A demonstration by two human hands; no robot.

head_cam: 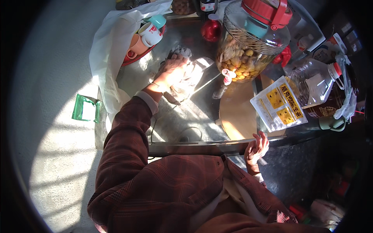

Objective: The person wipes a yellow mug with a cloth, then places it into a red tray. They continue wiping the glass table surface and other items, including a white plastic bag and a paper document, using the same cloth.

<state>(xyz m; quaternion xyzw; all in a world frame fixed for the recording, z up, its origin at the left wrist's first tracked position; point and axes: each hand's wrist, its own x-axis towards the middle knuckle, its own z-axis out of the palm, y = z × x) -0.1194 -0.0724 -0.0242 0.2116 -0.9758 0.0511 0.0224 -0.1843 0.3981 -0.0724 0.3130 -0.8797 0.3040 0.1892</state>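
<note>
My left hand (174, 70) presses on a crumpled light cloth (184, 85) spread on the glass tabletop (201, 116), partly in bright sun. Cloth bunches up beyond the fingertips, and strong glare blurs the fingers. My right hand (256, 148) rests by the table's near edge with its fingers apart and holds nothing. To the right of the cloth is a big glass jar (247, 58) of yellowish fruit in liquid, with a red lid and a small pink-and-white tap low on its side.
Cups, among them a white mug (150, 34), stand on a red tray (140, 56) beside white plastic sheeting (106, 55). A red round bottle (211, 30) stands behind. Rightward lie a printed pouch (279, 104), a clear plastic jug (316, 83) and a green mug (332, 123). A green packet (86, 108) lies left.
</note>
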